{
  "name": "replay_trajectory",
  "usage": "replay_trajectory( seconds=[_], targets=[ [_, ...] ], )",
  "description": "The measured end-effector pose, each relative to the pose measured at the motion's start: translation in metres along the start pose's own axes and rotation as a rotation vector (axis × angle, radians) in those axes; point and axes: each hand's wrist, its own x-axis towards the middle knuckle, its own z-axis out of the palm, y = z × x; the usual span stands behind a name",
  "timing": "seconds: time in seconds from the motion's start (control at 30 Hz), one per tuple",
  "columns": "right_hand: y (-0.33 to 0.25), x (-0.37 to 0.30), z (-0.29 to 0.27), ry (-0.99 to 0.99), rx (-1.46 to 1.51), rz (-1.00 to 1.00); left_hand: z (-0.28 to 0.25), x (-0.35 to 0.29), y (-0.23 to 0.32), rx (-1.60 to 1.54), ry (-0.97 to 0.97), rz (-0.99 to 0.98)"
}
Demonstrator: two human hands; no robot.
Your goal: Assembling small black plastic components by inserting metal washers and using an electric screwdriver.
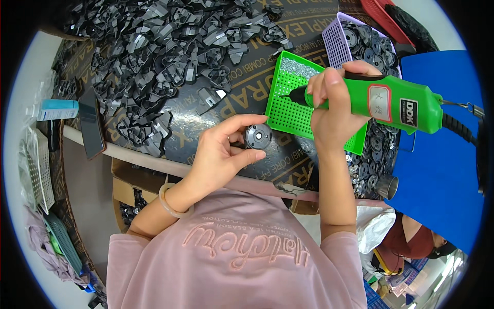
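Between the thumb and fingers of my left hand [218, 147] is a round black disc part [258, 136] with a metal centre, held just above the table's front edge. My right hand [337, 100] is wrapped round a green electric screwdriver [391, 103], its dark tip pointing left over a green perforated tray [288, 116]. Small silver screws [298, 68] lie heaped at the tray's far end. The screwdriver's tip is apart from the disc part, and whether it touches a screw I cannot tell. A black cord [460, 129] runs from the tool's back end.
Many dark angular plastic parts [170, 62] cover the far left of the patterned table [247, 95]. A purple basket [334, 44] of round black parts stands at the far right. More discs [378, 149] and a metal cup [387, 186] lie right. A phone [92, 126] rests left. Another person [411, 237] is behind.
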Motion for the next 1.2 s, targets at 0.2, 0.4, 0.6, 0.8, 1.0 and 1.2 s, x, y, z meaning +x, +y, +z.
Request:
replay_trajectory(
  seconds=[0.2, 0.4, 0.6, 0.8, 1.0, 1.2],
  targets=[
    [-0.001, 0.0, 0.001, -0.027, -0.011, 0.009, -0.001, 0.002, 0.001, -0.035, 0.02, 0.003],
    [-0.007, 0.001, 0.002, -0.016, -0.043, -0.036, -0.002, 0.003, -0.002, -0.021, 0.001, 0.025],
    [-0.054, -0.006, 0.005, -0.131, 0.094, -0.096, 0.002, 0.003, 0.0, -0.027, 0.0, 0.022],
    [-0.079, -0.024, 0.003, -0.35, 0.151, 0.029, 0.002, 0.004, -0.003, 0.025, -0.019, 0.04],
    [-0.065, -0.025, 0.002, -0.333, 0.141, -0.024, 0.003, 0.002, -0.005, -0.014, -0.03, 0.013],
    [-0.067, -0.026, 0.003, -0.332, 0.121, -0.011, 0.004, 0.002, 0.0, 0.039, -0.046, 0.021]
  ],
)
